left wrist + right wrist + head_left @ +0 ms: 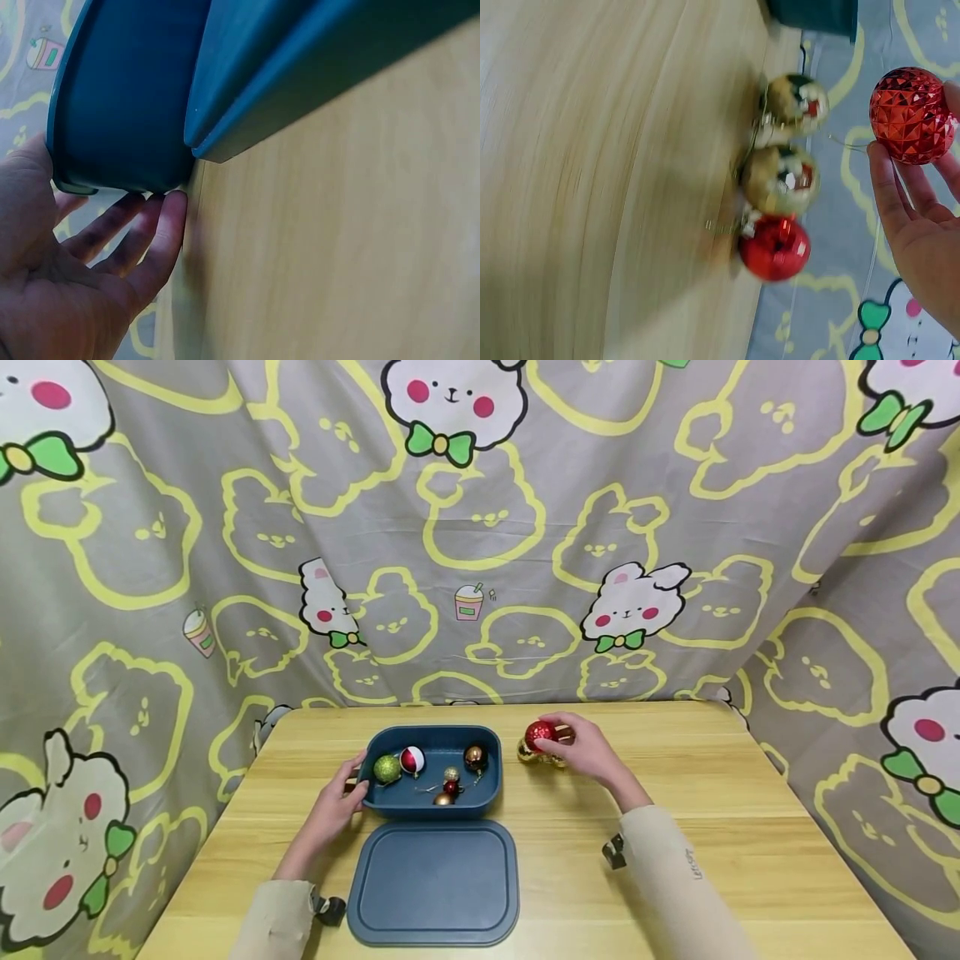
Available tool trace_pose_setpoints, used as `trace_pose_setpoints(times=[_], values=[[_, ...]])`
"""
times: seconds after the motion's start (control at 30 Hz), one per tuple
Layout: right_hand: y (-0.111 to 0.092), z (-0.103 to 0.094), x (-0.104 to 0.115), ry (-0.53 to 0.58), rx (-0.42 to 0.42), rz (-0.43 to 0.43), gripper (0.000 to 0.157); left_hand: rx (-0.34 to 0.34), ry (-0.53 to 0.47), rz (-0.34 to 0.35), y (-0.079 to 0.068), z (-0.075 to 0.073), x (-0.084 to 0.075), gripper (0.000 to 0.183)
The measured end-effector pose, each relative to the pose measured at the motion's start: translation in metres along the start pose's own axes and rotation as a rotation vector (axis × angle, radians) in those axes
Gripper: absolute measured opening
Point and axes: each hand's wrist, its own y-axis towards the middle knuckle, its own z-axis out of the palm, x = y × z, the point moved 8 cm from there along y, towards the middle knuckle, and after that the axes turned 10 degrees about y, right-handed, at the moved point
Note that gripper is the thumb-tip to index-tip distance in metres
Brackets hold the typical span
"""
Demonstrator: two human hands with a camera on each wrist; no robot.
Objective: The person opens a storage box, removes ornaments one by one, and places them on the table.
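Note:
My right hand pinches a red faceted Christmas bauble between thumb and fingertips, held above the table. Below it, the right wrist view shows two shiny gold baubles and a smooth red bauble in a row on the tabletop, all slightly blurred. At the left end of a dark blue box, my left hand rests its extended fingers on the outer wall, thumb by the rim. Inside the box lie a green glitter bauble, a red-and-white one, a bronze one and several smaller ones.
A flat blue-grey lid lies in front of the box, close to its near wall. The wooden table reaches back to a patterned curtain, which also hangs along both sides.

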Motion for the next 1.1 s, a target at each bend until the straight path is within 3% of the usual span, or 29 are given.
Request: trace_pose_setpoints(times=[0.5,0.83,1.1], values=[[-0.011,-0.058,-0.030,-0.023,-0.097,0.037,0.052,0.011,-0.010,-0.002,0.000,0.000,-0.003,0.057],[-0.020,-0.084,-0.048,-0.047,-0.118,0.071,0.061,0.011,-0.004,0.002,-0.001,-0.001,-0.004,0.057],[-0.025,-0.091,-0.062,-0.049,-0.126,0.121,0.063,0.011,0.000,0.002,-0.001,-0.001,-0.004,0.057]])
